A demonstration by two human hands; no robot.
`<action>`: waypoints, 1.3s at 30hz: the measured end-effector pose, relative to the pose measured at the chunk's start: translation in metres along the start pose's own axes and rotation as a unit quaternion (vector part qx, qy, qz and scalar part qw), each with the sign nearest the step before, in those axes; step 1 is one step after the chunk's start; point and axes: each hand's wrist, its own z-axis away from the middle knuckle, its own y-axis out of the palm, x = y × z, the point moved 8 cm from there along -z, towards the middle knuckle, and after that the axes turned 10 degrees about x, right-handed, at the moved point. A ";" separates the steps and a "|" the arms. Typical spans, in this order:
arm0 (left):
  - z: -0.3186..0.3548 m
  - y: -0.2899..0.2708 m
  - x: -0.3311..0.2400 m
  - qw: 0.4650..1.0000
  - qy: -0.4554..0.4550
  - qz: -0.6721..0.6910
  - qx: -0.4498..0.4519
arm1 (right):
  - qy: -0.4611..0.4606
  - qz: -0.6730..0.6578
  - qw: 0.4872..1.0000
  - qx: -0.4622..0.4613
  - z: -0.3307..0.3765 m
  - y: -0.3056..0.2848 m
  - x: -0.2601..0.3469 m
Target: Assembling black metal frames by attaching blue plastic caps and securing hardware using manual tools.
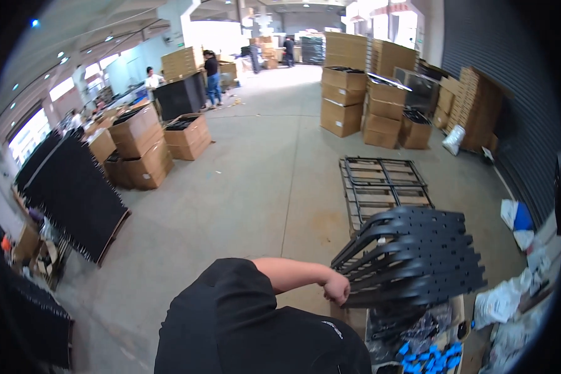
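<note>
My left arm, in a black sleeve, reaches across to the right. At its end my left hand (pixel 337 290) is closed at the near left end of a stack of black curved frame parts (pixel 414 252). Its fingers appear curled round the end of the lowest part, though their tips are hard to see. The parts lie nested on one another, with bent bars on the left and notched, hole-marked ends on the right. Beneath them is an open bin (pixel 458 311) with clear plastic bags (pixel 433 323) and several small blue pieces (pixel 431 358). My right hand does not show.
Beyond the stack, black metal frames (pixel 386 171) lie on a wooden pallet (pixel 349 199). Cardboard boxes (pixel 343 118) stand farther back and at left (pixel 146 165). Black panels (pixel 75 187) lean at left; white bags (pixel 502 302) line the right wall. A person (pixel 212 78) stands far off.
</note>
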 end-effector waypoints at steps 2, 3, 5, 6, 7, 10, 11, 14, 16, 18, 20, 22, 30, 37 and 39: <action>0.016 -0.060 -0.054 0.983 0.089 -0.099 -0.127 | -0.011 0.018 1.000 0.019 -0.020 -0.021 0.009; 0.030 -0.092 -0.078 0.952 0.147 -0.151 -0.222 | -0.013 0.026 0.999 0.029 -0.027 -0.027 0.011; 0.047 -0.157 -0.106 0.919 0.155 -0.116 -0.345 | -0.011 0.035 0.998 0.044 -0.036 -0.031 0.011; 0.052 -0.188 -0.112 0.895 0.169 -0.074 -0.405 | -0.007 0.035 0.998 0.047 -0.040 -0.031 0.011; 0.055 -0.217 -0.120 0.868 0.185 -0.033 -0.460 | -0.001 0.035 0.998 0.045 -0.041 -0.034 0.008; 0.039 -0.297 -0.133 0.829 0.123 -0.085 -0.539 | 0.013 0.033 0.999 0.025 -0.055 -0.047 0.014; 0.032 -0.317 -0.138 0.822 0.094 -0.108 -0.551 | 0.017 0.031 0.999 0.013 -0.061 -0.052 0.013; -0.020 -0.366 -0.135 0.843 0.030 -0.161 -0.513 | 0.032 0.025 0.999 -0.027 -0.086 -0.059 0.024; -0.070 -0.383 -0.120 0.893 -0.026 -0.186 -0.410 | 0.042 0.022 0.998 -0.053 -0.104 -0.062 0.038; -0.105 -0.375 -0.120 0.928 0.010 -0.177 -0.328 | 0.053 0.015 0.995 -0.082 -0.123 -0.063 0.049; -0.108 -0.378 -0.128 0.929 0.033 -0.206 -0.307 | 0.067 -0.001 0.991 -0.113 -0.139 -0.052 0.064; -0.107 -0.391 -0.128 0.950 0.067 -0.152 -0.264 | 0.081 -0.013 0.988 -0.134 -0.151 -0.039 0.077; -0.132 -0.469 -0.091 0.945 0.138 -0.142 -0.259 | 0.094 -0.011 0.981 -0.170 -0.197 -0.017 0.122; -0.063 -0.588 -0.021 0.935 0.090 -0.132 -0.317 | 0.079 0.010 0.981 -0.175 -0.208 -0.007 0.162; -0.021 -0.590 0.009 0.941 0.089 -0.089 -0.314 | 0.076 0.013 0.980 -0.183 -0.202 -0.004 0.163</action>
